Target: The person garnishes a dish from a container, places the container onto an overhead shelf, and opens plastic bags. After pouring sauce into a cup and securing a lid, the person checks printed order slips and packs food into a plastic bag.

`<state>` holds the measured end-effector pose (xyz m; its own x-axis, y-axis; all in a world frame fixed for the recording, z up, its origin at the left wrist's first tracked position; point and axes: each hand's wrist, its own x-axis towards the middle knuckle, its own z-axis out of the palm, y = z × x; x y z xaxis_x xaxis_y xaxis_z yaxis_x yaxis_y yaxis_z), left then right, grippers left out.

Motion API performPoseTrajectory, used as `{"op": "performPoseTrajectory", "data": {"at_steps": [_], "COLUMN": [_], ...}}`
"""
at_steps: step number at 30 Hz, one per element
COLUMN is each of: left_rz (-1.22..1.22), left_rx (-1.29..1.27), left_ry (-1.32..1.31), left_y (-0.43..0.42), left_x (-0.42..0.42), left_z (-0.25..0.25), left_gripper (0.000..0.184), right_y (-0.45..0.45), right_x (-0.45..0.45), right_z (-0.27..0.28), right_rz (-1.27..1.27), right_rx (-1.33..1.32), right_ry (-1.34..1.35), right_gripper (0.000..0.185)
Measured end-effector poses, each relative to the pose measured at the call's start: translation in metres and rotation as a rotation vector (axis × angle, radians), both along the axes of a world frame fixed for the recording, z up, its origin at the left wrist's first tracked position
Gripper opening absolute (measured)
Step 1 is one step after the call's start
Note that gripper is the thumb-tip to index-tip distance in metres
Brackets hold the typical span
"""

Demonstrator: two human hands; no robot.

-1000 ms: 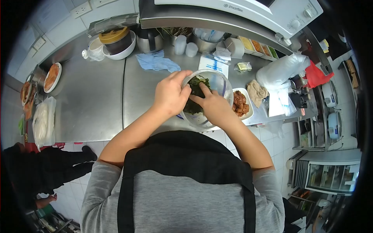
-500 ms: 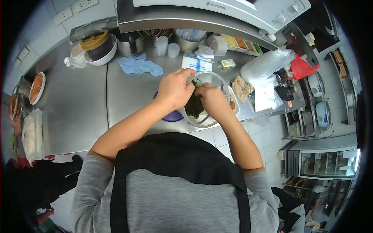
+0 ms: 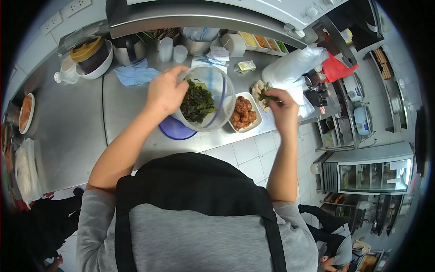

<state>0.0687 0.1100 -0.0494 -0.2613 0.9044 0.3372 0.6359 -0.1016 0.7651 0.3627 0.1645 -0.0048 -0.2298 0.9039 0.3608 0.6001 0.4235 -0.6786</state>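
My left hand (image 3: 167,93) grips the rim of a round clear plastic tub (image 3: 223,109), which is tilted above the counter. Dark green, leafy flakes that look like dried seaweed (image 3: 198,103) lie inside it. Past the tub's right side, my right hand (image 3: 284,111) pinches a small tuft of the same seaweed (image 3: 266,96), its fingers closed. Between the two hands stands a white square dish (image 3: 258,121) holding glazed brown pieces that look like fried chicken (image 3: 243,113). Partly under the tub lies a round purple-blue lid (image 3: 176,130).
A beige cloth (image 3: 258,90) lies behind the dish. Toward the back are a blue cloth (image 3: 134,73), a small wrapped packet (image 3: 246,66) and garnish containers (image 3: 260,41). A large plastic bag (image 3: 290,65) sits at right. A steel shelf (image 3: 204,27) overhangs the counter's back.
My right hand has come out of the tub with seaweed and moved right, past the dish. The tub and my left hand have shifted left, uncovering the dish of chicken.
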Motion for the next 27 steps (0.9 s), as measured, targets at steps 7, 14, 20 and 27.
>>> {"op": "performPoseTrajectory", "data": {"at_steps": [7, 14, 20, 27], "left_rz": [0.054, 0.053, 0.037, 0.053], "left_rx": [-0.104, -0.076, -0.089, -0.088], "left_ry": [-0.045, -0.051, -0.064, -0.065], "left_y": [-0.008, -0.010, -0.010, -0.011], "left_x": [-0.012, -0.013, -0.013, -0.017], "left_z": [0.012, 0.010, 0.010, 0.010], "left_gripper": [0.032, 0.032, 0.031, 0.033], "right_y": [0.017, 0.006, 0.002, 0.005], "right_x": [0.022, 0.027, 0.023, 0.014], "right_z": [-0.120, -0.136, -0.139, -0.150], "right_rz": [0.082, 0.075, 0.113, 0.053], "right_rx": [0.274, 0.264, 0.220, 0.330], "right_ry": [-0.276, -0.198, -0.160, -0.050], "right_gripper": [0.030, 0.040, 0.042, 0.042]}}
